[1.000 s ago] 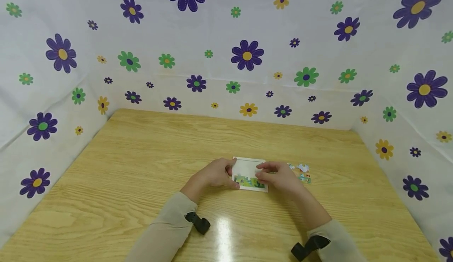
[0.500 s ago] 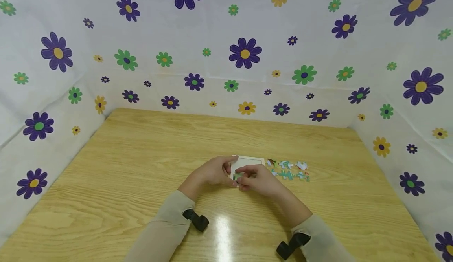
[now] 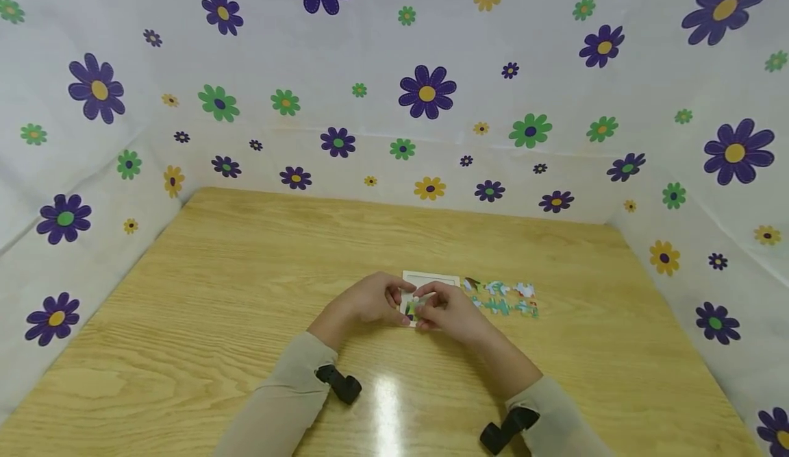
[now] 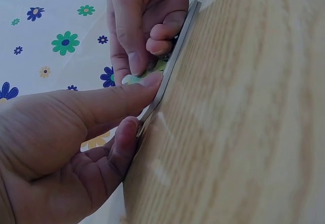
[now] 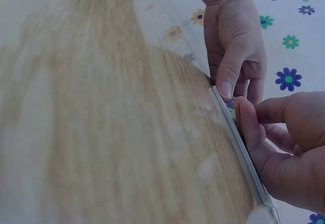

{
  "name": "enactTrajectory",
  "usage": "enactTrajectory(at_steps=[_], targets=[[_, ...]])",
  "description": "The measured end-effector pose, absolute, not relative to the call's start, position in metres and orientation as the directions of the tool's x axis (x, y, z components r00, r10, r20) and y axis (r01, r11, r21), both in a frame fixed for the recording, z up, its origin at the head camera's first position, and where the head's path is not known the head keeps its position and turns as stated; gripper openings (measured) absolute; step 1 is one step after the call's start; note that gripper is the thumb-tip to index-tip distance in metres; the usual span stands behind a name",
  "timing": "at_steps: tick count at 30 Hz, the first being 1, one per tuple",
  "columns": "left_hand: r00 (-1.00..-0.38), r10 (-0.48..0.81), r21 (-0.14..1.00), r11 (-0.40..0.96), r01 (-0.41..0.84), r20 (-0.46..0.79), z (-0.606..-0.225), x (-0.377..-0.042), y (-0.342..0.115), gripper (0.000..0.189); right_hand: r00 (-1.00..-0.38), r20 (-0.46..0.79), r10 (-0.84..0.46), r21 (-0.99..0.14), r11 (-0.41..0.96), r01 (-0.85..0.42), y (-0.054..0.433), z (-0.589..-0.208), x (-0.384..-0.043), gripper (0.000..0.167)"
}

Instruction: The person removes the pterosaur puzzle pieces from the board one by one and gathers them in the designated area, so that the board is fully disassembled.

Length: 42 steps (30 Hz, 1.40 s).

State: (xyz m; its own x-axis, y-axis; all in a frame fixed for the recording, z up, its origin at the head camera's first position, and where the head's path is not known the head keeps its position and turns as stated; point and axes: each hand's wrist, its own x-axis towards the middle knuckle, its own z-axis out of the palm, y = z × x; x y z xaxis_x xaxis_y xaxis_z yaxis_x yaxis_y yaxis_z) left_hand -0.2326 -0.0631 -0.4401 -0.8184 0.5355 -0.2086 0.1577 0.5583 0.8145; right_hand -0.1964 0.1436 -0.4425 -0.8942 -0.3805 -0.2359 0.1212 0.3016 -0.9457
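A small white-rimmed puzzle tray [image 3: 430, 275] lies on the wooden table. My left hand [image 3: 368, 299] grips its left edge, with the thumb over the near rim in the left wrist view. Above the tray's left part, my right hand [image 3: 453, 313] pinches a green-and-white jigsaw piece [image 4: 133, 80] between thumb and fingers, close to the left thumb. In the right wrist view the fingertips of both hands nearly meet over the tray edge [image 5: 244, 153]. My right hand hides much of the tray's lower part.
Several loose jigsaw pieces [image 3: 498, 305] lie in two rows just right of the tray. Flower-printed white cloth [image 3: 370, 53] stands behind and along both sides of the table [image 3: 277, 251]. Each sleeve carries a black wrist mount [image 3: 339, 383].
My right hand has moved left from the tray's right side to its left part, uncovering the loose pieces. In the last half second its fingers shifted slightly. My left hand keeps its grip.
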Motion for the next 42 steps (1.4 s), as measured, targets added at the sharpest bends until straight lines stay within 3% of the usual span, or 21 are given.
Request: enactTrajectory(at_steps=[12,20,42], targets=[[-0.815,0.539,0.818,0.554,0.155,-0.210,-0.437,-0.231,-0.062,0.061,-0.912,-0.280,-0.299,-0.955,0.184,0.233,0.152,-0.440,-0.195,0.023],[-0.826,0.525,0.839,0.530,0.127,-0.206,-0.439,-0.231,-0.062,0.057,-0.939,-0.258,-0.227,-0.951,0.231,0.206,0.186,-0.438,-0.186,0.034],[-0.831,0.517,0.858,0.504,0.103,-0.204,-0.441,-0.231,-0.063,0.055,-0.959,-0.265,-0.097,-0.921,0.319,0.223,0.224,-0.440,-0.168,0.027]])
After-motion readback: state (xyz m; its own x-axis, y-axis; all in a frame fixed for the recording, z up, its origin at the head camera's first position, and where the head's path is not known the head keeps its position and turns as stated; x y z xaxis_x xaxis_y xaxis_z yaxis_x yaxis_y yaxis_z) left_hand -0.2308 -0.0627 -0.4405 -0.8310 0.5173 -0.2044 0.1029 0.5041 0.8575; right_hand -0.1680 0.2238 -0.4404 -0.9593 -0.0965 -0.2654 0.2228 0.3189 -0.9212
